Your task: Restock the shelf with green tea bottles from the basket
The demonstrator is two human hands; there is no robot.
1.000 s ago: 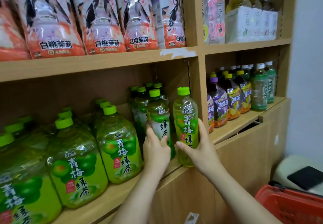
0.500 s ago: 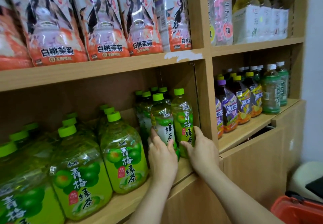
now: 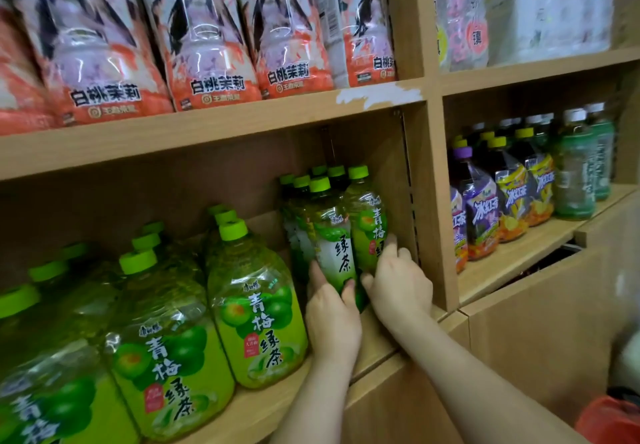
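Full, slick, stiff clear plastic green-tea bottle with green cap [image 3: 366, 225]: hefty; grip mid-label. Right hand [image 3: 398, 286] loosely cupping it; left hand [image 3: 332, 319] wrapped round neighbouring white-label green-tea bottle [image 3: 330, 235].

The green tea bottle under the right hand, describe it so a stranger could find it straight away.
On the wooden shelf, look in the lower bay, at its right end beside the upright divider. The green tea bottle stands rightmost in the cluster of slim green-capped bottles, with the right hand on its base.

Two slim green tea bottles [image 3: 349, 235] upright on shelf [image 3: 374, 343], green-capped, touching; red basket [image 3: 609, 421] lower right.
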